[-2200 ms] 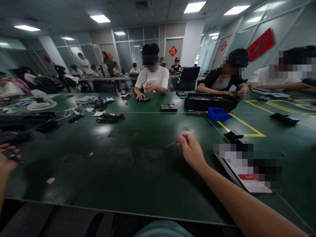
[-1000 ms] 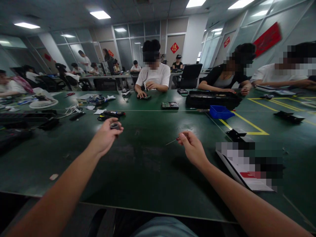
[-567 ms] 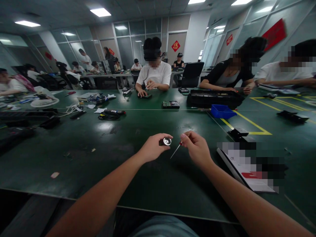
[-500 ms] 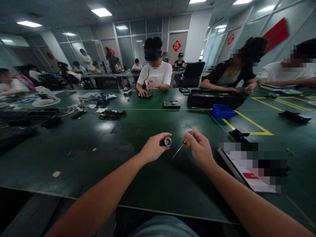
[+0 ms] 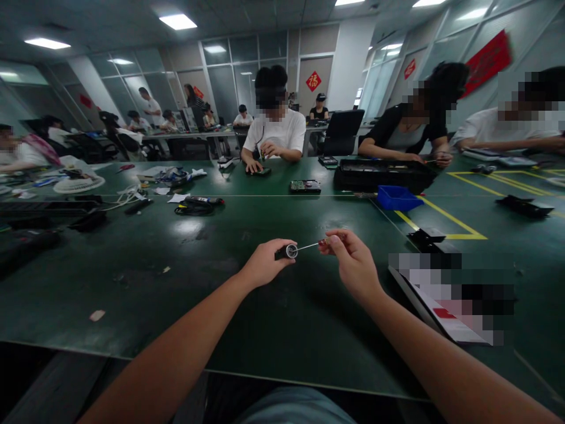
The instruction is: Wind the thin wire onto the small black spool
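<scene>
My left hand [image 5: 263, 263] is closed around a short black cylinder [image 5: 291, 251] with a round, silver-rimmed open end turned towards me and to the right. It is too small to tell what kind of part it is. My right hand [image 5: 353, 254] grips a screwdriver [image 5: 325, 242] by its reddish handle. The thin metal shaft points left, and its tip meets the open end of the cylinder. How deep the tip reaches inside cannot be made out. Both hands are held above the green table [image 5: 282, 330].
A partly blurred white box [image 5: 445, 321] lies right of my right forearm, with black brackets [image 5: 426, 240] behind it. Further back are a blue bin [image 5: 398, 199], a hard drive [image 5: 305, 186] and a coiled black cable [image 5: 196, 205]. A co-worker [image 5: 276, 129] sits opposite.
The screwdriver has swung from pointing down-left to nearly level, and its tip has come to the cylinder's open end. My left hand has shifted slightly left with the cylinder.
</scene>
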Available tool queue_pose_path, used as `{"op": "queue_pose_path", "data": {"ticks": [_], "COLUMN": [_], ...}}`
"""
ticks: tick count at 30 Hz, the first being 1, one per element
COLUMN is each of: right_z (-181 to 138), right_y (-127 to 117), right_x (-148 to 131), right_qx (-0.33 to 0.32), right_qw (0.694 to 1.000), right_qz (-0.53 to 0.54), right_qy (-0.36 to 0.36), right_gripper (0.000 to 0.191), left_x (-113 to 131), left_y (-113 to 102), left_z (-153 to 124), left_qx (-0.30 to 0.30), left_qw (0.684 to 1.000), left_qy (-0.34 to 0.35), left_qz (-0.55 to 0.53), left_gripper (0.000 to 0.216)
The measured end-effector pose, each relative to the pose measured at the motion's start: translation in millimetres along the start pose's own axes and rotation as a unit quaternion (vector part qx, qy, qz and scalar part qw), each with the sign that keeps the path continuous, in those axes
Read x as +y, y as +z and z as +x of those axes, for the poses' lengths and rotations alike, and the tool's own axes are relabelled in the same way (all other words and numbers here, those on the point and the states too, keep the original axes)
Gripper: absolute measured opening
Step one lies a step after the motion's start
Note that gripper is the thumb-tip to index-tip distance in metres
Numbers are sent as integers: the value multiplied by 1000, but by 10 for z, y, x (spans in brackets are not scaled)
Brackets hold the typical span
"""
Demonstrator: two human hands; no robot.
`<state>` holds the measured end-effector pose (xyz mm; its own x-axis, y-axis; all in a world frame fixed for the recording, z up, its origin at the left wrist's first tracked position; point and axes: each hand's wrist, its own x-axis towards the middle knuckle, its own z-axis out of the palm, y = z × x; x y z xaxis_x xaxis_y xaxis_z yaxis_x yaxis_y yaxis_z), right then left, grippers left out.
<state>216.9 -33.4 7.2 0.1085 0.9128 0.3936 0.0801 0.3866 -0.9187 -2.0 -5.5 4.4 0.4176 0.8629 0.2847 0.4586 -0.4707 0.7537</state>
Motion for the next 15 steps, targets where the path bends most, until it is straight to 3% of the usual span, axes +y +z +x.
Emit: {"op": "queue_pose_path", "data": {"ticks": [7,15], "right_z": [6,-22], "right_y": [-11,-21], "right_x": [1,-31], "right_qx": [15,-19], "right_qw": [999,998], "right_qz": [-38,-56], "right_qy": [-2,-11], "right_gripper": [28,28], "left_x": [-9,-26], "left_y": [-4,-10], "left_z": [-3,-5], "left_qx": [-6,-4], "left_qw": [1000,1000], "left_qy": [12,11], "left_qz": [4,18], "left_gripper": [36,37]}}
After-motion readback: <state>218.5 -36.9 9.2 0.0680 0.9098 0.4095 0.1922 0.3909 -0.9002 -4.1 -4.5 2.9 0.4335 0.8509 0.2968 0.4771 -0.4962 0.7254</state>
